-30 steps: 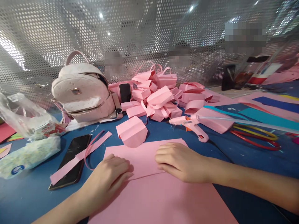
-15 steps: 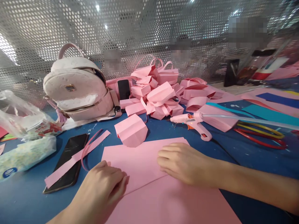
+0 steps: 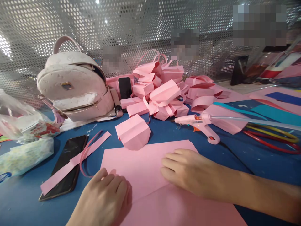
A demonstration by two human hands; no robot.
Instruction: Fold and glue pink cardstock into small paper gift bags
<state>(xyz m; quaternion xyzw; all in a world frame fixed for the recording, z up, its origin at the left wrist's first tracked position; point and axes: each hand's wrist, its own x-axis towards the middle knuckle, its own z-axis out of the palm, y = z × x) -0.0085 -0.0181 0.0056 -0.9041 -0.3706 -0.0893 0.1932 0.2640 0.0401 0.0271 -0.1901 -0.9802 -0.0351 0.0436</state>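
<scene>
A large sheet of pink paper [image 3: 143,166] lies on the table in front of me, with a line like a fold or edge running across it. My left hand [image 3: 105,194] is curled at the sheet's left edge, its fingertips tucked out of sight. On the right part of the sheet rests my right hand [image 3: 185,171], fingers bent together and pressed on the paper near the line. A small folded pink paper piece [image 3: 133,131] touches the sheet's far edge. Beyond my right hand lies a pink glue gun [image 3: 199,122] with a clear glue stick in it.
A phone [image 3: 63,172] with pink paper strips [image 3: 56,177] over it lies left. Behind stand a white backpack [image 3: 77,84], another phone [image 3: 124,88] and a heap of pink paper bags [image 3: 164,91]. Yellow and red loops [image 3: 272,138] lie right; a tissue pack [image 3: 28,157] sits far left.
The view has shifted slightly. My left hand has curled more tightly at the sheet's left edge. My right hand stays pressed on the paper, almost in the same place.
</scene>
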